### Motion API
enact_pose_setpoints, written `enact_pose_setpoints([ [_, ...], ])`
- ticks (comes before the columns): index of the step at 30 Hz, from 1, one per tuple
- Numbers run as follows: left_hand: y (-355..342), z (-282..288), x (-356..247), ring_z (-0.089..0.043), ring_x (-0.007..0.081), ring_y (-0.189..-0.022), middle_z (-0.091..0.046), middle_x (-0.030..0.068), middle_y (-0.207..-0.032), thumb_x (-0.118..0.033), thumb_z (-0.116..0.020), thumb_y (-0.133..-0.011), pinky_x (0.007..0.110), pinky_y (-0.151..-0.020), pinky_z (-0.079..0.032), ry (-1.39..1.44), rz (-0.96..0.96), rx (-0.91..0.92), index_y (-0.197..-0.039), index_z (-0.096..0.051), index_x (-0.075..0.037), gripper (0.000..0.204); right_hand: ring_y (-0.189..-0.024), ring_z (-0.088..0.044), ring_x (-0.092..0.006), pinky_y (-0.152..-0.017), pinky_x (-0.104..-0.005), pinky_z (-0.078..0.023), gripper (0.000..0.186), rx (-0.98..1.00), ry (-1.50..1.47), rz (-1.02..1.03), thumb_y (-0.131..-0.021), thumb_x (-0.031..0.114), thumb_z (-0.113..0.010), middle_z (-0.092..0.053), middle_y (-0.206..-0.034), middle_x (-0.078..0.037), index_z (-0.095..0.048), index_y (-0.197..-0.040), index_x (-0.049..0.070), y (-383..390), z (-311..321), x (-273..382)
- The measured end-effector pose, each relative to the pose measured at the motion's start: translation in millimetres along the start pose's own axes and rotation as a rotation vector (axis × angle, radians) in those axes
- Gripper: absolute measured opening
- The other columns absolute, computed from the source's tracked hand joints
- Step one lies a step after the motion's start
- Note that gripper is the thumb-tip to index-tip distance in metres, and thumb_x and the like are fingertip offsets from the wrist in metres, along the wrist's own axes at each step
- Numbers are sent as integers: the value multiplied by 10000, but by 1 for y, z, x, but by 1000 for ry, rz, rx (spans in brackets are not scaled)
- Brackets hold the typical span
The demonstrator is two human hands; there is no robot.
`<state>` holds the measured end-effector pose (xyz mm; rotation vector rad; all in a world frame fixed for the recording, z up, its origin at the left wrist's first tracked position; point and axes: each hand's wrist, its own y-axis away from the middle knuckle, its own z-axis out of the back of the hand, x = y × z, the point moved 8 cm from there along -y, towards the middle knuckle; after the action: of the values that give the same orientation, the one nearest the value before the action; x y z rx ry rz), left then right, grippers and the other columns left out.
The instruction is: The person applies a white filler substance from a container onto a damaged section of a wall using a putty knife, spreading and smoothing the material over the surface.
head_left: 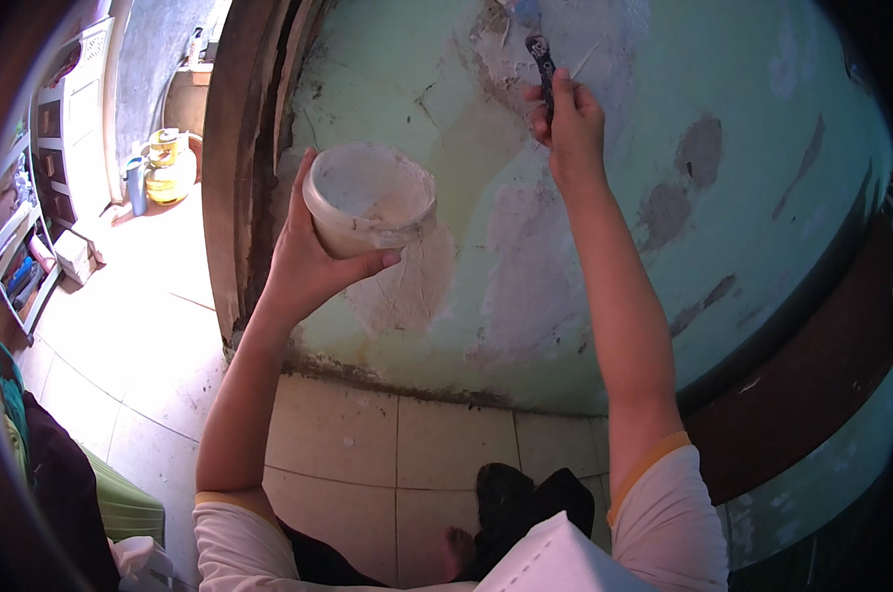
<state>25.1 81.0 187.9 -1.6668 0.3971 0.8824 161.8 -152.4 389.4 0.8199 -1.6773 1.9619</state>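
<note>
Patched green wall (516,261) behind a whitish tub (356,229) and dark-handled tool (541,64).
Round, open-topped, smeared at the rim, the tub is at left, clasped by the left hand (313,252); the right hand (573,123) grips the tool, farther right.

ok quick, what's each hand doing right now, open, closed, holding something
Left hand: closed around the side of the tub, holding it.
Right hand: closed on the black handle of the scraper, holding it.
</note>
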Motion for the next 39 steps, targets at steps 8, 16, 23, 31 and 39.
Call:
enact_pose_setpoints([
  [8,0,4,-7,-525,308,-1345,-497,204,-1457,-370,-974,-603,431,-1117,-448,13,-29,-5,-1612,-91,-44,1379,-470,-459,-90,-423,-254,-334,398,-118,170,-153,-1052,388,-566,-623,-742,-63,-551,-926,12,42,46,-44],
  [16,-2,9,-11,-531,310,-1340,-500,202,-1456,-368,-977,-601,429,-1117,-451,3,-35,-19,-1613,-78,-48,1391,-504,-476,-89,-471,-248,-369,378,-90,133,160,-1074,377,-524,-613,-747,-54,-519,-936,25,36,20,8],
  [23,1,-1,-12,-527,310,-1346,-499,203,-1457,-366,-980,-593,432,-1122,-447,9,2,23,-1613,-78,-47,1398,-531,-514,-97,-485,-256,-402,427,-108,199,57,-1065,416,-527,-615,-732,-52,-547,-892,26,12,33,-3],
  [31,0,5,-7,-519,300,-1349,-490,199,-1462,-342,-982,-598,432,-1119,-449,34,-4,-2,-1607,-90,-33,1382,-615,-552,-87,-512,-242,-434,391,-262,156,-130,-1071,408,-522,-598,-767,-21,-549,-939,41,126,72,-75],
  [39,1,-2,-7,-519,284,-1342,-481,192,-1461,-263,-979,-618,419,-1110,-460,53,-13,14,-1600,-90,-10,1349,-617,-532,-77,-515,-232,-412,355,-163,100,31,-1074,379,-528,-584,-756,-16,-545,-954,45,63,21,-34],
])
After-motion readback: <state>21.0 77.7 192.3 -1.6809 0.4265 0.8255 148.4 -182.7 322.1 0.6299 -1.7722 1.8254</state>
